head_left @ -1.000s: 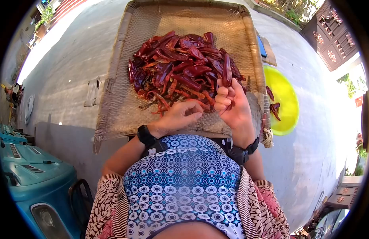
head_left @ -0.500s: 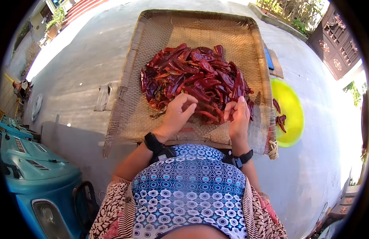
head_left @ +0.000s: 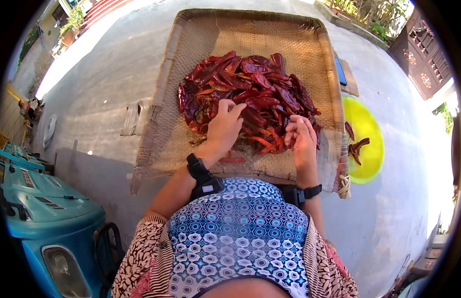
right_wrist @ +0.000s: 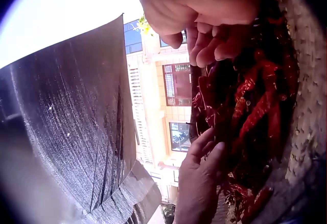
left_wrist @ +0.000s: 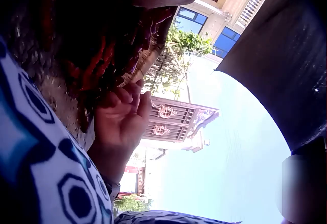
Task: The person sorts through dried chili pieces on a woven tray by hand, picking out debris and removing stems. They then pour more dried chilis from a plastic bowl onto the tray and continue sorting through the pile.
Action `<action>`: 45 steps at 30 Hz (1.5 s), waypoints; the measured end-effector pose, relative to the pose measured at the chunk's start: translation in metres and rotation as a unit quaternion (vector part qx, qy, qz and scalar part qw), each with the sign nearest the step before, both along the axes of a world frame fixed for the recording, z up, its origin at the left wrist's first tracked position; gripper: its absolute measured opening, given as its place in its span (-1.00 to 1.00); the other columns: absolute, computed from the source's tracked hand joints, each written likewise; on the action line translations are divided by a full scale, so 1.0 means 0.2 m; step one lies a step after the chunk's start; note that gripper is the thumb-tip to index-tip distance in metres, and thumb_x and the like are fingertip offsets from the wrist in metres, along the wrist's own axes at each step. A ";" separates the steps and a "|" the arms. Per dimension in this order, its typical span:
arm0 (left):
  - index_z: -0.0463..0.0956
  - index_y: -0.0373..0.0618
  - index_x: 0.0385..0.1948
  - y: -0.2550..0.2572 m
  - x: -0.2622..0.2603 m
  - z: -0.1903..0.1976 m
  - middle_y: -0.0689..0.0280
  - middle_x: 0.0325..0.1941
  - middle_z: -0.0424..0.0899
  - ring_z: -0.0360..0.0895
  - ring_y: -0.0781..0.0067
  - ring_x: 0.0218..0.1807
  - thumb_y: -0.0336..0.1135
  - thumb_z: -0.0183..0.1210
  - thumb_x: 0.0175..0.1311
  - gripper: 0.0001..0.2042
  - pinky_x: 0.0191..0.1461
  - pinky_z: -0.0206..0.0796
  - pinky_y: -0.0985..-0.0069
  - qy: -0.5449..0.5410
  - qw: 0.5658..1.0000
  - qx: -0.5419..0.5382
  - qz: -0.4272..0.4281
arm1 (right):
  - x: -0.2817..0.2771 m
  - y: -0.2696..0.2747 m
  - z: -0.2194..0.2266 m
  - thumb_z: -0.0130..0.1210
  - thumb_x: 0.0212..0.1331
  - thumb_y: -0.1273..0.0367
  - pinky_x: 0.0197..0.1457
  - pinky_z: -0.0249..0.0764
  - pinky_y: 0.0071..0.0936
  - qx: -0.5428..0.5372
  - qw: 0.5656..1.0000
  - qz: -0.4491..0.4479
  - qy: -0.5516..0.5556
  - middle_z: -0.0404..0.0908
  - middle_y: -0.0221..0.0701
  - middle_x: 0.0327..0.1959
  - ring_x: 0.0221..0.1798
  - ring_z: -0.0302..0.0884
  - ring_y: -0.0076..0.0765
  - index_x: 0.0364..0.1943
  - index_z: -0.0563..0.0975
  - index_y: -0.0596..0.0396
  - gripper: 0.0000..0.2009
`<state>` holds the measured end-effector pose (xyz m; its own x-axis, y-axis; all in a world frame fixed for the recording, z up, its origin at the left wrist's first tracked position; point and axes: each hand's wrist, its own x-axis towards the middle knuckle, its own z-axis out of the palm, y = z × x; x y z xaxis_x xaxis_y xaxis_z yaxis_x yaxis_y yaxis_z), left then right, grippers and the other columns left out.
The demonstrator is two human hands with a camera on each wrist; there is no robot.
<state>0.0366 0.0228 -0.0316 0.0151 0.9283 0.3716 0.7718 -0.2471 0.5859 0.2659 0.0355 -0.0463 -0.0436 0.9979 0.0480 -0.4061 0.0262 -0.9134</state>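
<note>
A heap of dark red dried chili peppers [head_left: 255, 79] lies on a woven tray [head_left: 240, 35] in front of me. My left hand [head_left: 223, 131] reaches over the near middle of the heap, its fingertips right at the peppers. In the right wrist view, a gap shows between the thumb and fingers of this left hand [right_wrist: 196, 183]. My right hand [head_left: 304, 141] is at the heap's near right side, palm turned up and fingers loosely curled with no pepper showing in them. Thinner, wrinkled red peppers [head_left: 265, 141] lie between the two hands.
A yellow-green basin [head_left: 367, 154] with a few chili peppers in it stands right of the tray. A blue flat object [head_left: 340, 72] lies on a board by the tray's right edge. A teal vehicle [head_left: 51, 208] is at the left, and a patterned gate [head_left: 424, 54] stands far right.
The large chili pepper that my right hand held upright has left its fingers, and a similar one lies on the heap's right side. My left hand has moved forward over the heap.
</note>
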 end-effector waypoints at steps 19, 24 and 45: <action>0.51 -0.13 -0.23 -0.11 -0.05 0.03 0.24 -0.13 0.59 0.59 0.23 -0.11 -0.52 0.23 0.14 -0.83 -0.06 0.42 0.44 -0.090 0.989 -0.006 -0.117 | -0.13 -0.09 0.11 0.01 0.40 0.26 -0.51 0.33 -0.69 0.006 0.967 0.153 -0.203 0.55 -0.47 -0.43 -0.57 0.42 -0.69 0.01 0.48 0.10 -0.75; 0.51 -0.12 -0.22 -0.11 -0.07 0.01 0.24 -0.12 0.57 0.58 0.25 -0.17 -0.52 0.23 0.14 -0.81 -0.11 0.42 0.44 -0.072 0.990 0.017 -0.124 | -0.13 -0.08 0.07 0.07 0.36 0.33 -0.44 0.37 -0.69 0.002 0.959 0.195 -0.207 0.58 -0.44 -0.38 -0.52 0.45 -0.67 -0.04 0.47 0.15 -0.78; 0.40 -0.03 0.05 0.02 -0.19 0.02 0.14 0.04 0.39 0.53 0.00 -0.07 -0.23 0.26 0.17 -0.59 -0.04 0.42 0.18 -0.034 0.983 0.029 0.180 | 0.03 -0.01 0.01 -0.09 0.42 0.28 -0.36 0.39 -0.50 -0.031 0.988 0.001 0.150 0.56 -0.47 -0.29 -0.40 0.42 -0.53 0.02 0.46 0.08 -0.76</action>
<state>-0.0021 0.0277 -0.0280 -0.3366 0.8465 0.4124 0.7746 -0.0001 0.6325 0.2712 0.0337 -0.0441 -0.0397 0.9992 -0.0022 -0.6594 -0.0278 -0.7513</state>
